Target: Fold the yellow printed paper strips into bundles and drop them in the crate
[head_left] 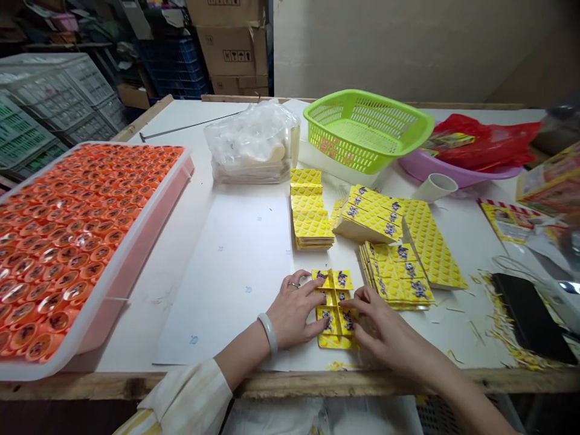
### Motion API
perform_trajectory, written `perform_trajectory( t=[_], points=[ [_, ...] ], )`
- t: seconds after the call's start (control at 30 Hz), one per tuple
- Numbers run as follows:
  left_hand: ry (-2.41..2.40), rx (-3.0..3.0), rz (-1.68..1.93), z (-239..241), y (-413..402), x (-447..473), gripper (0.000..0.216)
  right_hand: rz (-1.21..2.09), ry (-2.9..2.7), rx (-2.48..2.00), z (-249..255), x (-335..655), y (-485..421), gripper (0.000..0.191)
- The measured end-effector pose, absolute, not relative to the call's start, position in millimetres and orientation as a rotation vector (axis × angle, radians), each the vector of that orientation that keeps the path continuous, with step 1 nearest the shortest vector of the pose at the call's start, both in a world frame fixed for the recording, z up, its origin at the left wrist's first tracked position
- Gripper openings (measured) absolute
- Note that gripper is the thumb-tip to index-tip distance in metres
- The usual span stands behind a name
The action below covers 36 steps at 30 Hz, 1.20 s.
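Observation:
A yellow printed cardboard sheet (pixel 334 296) lies flat near the table's front edge. My left hand (pixel 294 311), with a ring and a pale bangle, presses on the sheet's left side, fingers curled over it. My right hand (pixel 378 326) pinches the sheet's right edge near its middle. Just behind and to the right lies a fanned pile of similar yellow sheets (pixel 399 275). Further back stand a neat stack of yellow sheets (pixel 310 211) and another spread of them (pixel 371 214).
A big white tray (pixel 136 241) full of orange capped pieces fills the left. A plastic bag (pixel 254 145), green basket (pixel 367 127), purple basin (pixel 453 172) with red bags and a white cup (pixel 437 186) stand behind. A black phone (pixel 528 317) lies at right among yellow scraps.

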<state>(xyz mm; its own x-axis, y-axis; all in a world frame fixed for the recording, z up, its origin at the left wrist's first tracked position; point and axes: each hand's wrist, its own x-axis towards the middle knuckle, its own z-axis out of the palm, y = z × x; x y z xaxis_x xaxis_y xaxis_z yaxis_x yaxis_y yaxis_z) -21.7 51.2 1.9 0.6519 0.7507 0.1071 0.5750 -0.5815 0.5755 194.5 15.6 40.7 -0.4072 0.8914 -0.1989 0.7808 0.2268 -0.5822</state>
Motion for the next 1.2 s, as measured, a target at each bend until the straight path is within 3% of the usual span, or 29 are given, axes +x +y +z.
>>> perform_trajectory(
  t=[0.23, 0.43, 0.63, 0.83, 1.2],
  points=[
    [1.079, 2.521, 0.482, -5, 46, -16, 0.028, 0.655, -2.328, -1.661, 27, 186, 11, 0.026],
    [0.934, 2.685, 0.609, -9, 42, -12, 0.016, -0.086, -2.402, -1.512, 9, 180, -7, 0.026],
    [0.978, 2.649, 0.597, -10, 38, -9, 0.016, 0.276, -2.514, -1.337, 15, 189, 9, 0.015],
    [0.783, 2.922, 0.629, -13, 35, -4, 0.02, 0.033, -2.585, -1.157, 5, 191, 5, 0.02],
    [0.978, 2.779, 0.522, -12, 29, 4, 0.017, 0.323, -2.444, -1.246, 8, 190, 9, 0.017]
  ],
)
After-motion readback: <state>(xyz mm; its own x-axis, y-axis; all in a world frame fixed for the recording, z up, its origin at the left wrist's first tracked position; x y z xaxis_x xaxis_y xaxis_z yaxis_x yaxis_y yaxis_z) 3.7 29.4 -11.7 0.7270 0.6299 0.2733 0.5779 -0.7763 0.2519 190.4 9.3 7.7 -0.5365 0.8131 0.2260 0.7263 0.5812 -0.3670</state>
